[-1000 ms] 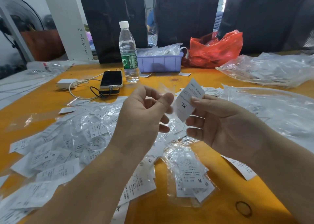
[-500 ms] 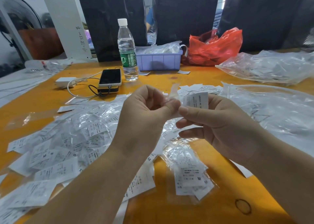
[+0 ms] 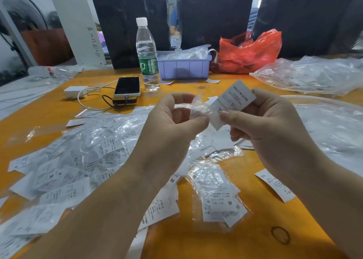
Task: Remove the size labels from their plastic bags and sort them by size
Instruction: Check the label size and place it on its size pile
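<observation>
Label [image 3: 231, 103], XL, looks light and floppy; the right hand [image 3: 275, 129] pinches its near end, while the left hand [image 3: 172, 125] pinches the slippery clear bag [image 3: 198, 108].

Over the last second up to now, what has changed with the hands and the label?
The right hand dipped its pinched XL label toward the left hand, then tilted it back up. The left hand now pinches a small clear plastic bag beside the label. The label piles, bottle and phone stayed put.
</observation>
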`<state>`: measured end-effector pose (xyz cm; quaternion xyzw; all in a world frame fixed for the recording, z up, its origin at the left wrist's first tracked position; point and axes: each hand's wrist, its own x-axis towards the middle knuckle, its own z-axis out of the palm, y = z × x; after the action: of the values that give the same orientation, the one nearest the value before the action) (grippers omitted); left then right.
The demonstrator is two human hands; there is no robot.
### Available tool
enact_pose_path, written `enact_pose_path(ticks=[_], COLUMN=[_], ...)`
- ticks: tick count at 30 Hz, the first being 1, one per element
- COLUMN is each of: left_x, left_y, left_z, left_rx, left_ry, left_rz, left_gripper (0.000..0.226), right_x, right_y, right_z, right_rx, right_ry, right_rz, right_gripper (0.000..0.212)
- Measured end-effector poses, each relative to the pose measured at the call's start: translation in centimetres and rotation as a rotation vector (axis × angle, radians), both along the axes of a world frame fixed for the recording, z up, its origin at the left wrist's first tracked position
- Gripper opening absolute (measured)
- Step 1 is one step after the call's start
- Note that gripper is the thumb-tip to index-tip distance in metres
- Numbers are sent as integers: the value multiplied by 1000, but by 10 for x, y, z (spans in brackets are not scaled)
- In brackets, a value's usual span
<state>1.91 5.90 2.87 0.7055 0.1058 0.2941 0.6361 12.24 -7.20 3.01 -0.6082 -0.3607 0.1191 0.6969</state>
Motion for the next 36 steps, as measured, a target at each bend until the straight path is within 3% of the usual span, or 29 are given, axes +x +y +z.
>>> enact_pose_path(ticks=[4, 7, 11, 18, 36], left_x=[1, -1, -1, -1, 0], left_y=[0, -1, 1, 5, 3], left_z=[-1, 0, 0, 2, 3], left_rx=[82, 191, 250, 80, -54], left_ry=[118, 129, 98, 21, 9], left_rz=[-39, -46, 45, 119, 32], left_gripper=[36, 19, 10, 10, 7], right_x=[-1, -4, 0, 7, -3], right_y=[0, 1, 0, 1, 1], right_z=[-2, -4, -1, 3, 2], right_rx=[-31, -71, -25, 67, 29], right_ry=[-216, -328, -244, 86, -24], right_rz=[-52, -12, 15, 41, 48], right_gripper=[13, 17, 15, 15, 10])
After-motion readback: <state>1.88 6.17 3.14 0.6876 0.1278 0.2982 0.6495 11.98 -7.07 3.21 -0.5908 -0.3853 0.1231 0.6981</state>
